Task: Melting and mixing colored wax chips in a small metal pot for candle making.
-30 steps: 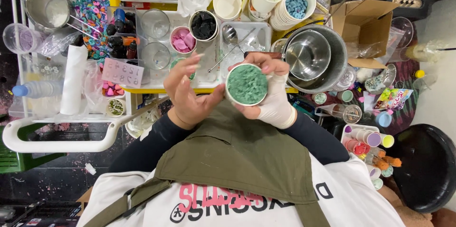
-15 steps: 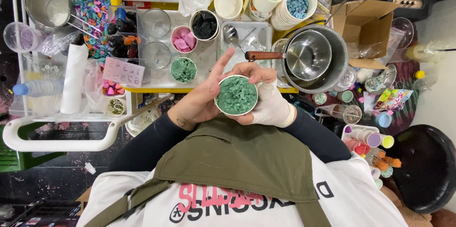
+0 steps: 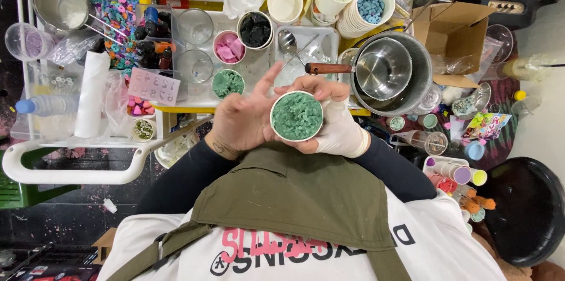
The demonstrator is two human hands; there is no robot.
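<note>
A white paper cup full of green flakes [image 3: 297, 116] is held in front of my chest, just below the edge of a white tray [image 3: 259, 69]. My right hand [image 3: 335, 128], in a white glove, cradles the cup from below and behind, with fingertips over its far rim. My bare left hand [image 3: 241, 119] rests its palm against the cup's left side, fingers spread and pointing up towards the tray. A smaller cup of green flakes [image 3: 227, 83] stands on the tray just beyond my left fingers.
On the tray stand a cup of black pieces [image 3: 254, 30], a cup of pink pieces [image 3: 228, 47] and a spoon [image 3: 284, 41]. A steel pot with a wooden handle [image 3: 385, 69] and a cardboard box [image 3: 453, 25] are to the right. A white roll [image 3: 91, 95] lies at left.
The cup has come down and slightly left, closer to my chest. My left hand left the small green cup on the tray and pressed against the held cup's side.
</note>
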